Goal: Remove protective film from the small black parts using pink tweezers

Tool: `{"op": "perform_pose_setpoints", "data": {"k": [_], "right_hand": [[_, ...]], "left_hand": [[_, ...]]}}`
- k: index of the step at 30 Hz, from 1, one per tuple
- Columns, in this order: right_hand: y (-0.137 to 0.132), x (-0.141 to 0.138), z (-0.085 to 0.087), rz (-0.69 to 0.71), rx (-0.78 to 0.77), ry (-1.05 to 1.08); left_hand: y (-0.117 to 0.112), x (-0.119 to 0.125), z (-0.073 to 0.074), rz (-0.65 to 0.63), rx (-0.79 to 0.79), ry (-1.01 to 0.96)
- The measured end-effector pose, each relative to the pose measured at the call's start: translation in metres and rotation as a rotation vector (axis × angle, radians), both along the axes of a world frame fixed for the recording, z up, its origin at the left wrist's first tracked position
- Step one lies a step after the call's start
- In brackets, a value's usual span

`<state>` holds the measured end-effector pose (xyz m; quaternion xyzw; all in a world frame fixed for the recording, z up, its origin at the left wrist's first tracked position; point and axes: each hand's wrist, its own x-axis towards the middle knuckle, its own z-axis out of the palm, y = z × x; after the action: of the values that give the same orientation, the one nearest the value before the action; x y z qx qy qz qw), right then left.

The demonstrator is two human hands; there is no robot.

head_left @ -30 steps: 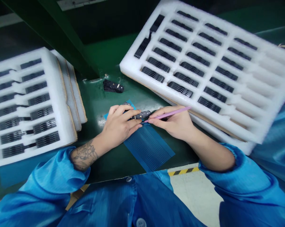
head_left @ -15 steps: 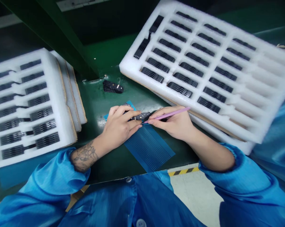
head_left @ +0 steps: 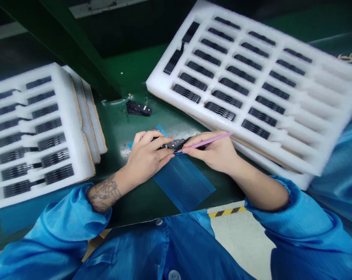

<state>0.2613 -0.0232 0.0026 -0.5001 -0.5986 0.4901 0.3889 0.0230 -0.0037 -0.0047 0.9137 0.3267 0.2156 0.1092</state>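
- Left hand (head_left: 145, 157) pinches a small black electronic part (head_left: 174, 144) in a narrow grip at centre frame, its long axis running left to right.
- Right hand (head_left: 211, 152) holds pink tweezers (head_left: 208, 140), tips just beside the part's right end, above a blue mesh sheet (head_left: 183, 182).

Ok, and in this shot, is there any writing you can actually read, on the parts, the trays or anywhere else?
No word, brand or number can be read anywhere.
The pale label on the black part lying on the green mat is too small to read.
The black part between the hands shows no legible marks.
The pink tweezers show none either.
The yellow-and-black floor stripe has no text.
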Motion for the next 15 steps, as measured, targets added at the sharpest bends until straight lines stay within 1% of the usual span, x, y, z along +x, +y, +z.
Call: {"op": "perform_pose_setpoints", "data": {"k": [15], "right_hand": [[0.0003, -0.0005, -0.0002, 0.006, -0.007, 0.012]], "left_hand": [[-0.0003, -0.0006, 0.0003, -0.001, -0.003, 0.012]]}}
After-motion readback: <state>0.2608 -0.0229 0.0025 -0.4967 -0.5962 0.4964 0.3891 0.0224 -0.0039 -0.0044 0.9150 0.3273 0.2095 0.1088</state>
